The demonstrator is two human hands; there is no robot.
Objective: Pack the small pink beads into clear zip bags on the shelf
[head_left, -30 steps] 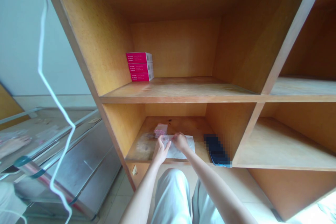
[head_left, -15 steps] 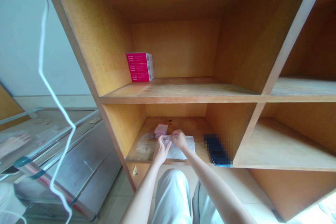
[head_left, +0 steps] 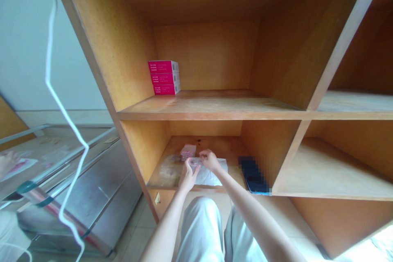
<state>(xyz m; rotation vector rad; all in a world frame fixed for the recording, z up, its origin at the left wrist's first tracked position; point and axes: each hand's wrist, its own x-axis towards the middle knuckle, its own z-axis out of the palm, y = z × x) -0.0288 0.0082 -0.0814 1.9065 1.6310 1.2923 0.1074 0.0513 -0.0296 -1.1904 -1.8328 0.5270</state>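
1. main thing here is a small clear plastic piece (head_left: 193, 162), sitting at the front of the lower compartment of an orange wooden shelf unit (head_left: 208, 116), right over a white sheet (head_left: 213, 175).
2. left hand (head_left: 188, 176) is curled up and looks like it's gripping that clear piece from the front. right hand (head_left: 210, 160) has its fingers bent and sits just beside the piece, but the view's small and kinda soft, so i can't tell if it's actually pinching anything.
3. a pink packet (head_left: 188, 152) lies just behind the clear piece, near the back of the hands. to the left, a thin clear plastic film (head_left: 167, 168) is spread on the compartment floor.
4. a phone (head_left: 253, 176), pixelated out, lies at the compartment's right front corner, well clear of the hands.
5. one shelf up, three magenta boxes (head_left: 163, 77) sit stacked in the back left corner.
6. a white cable (head_left: 50, 82) hangs across the left side of the view, in front of a steel cabinet (head_left: 82, 196).
7. way off left, someone else's hand (head_left: 5, 161) is over a glass-topped surface (head_left: 52, 151), well away from the shelf.
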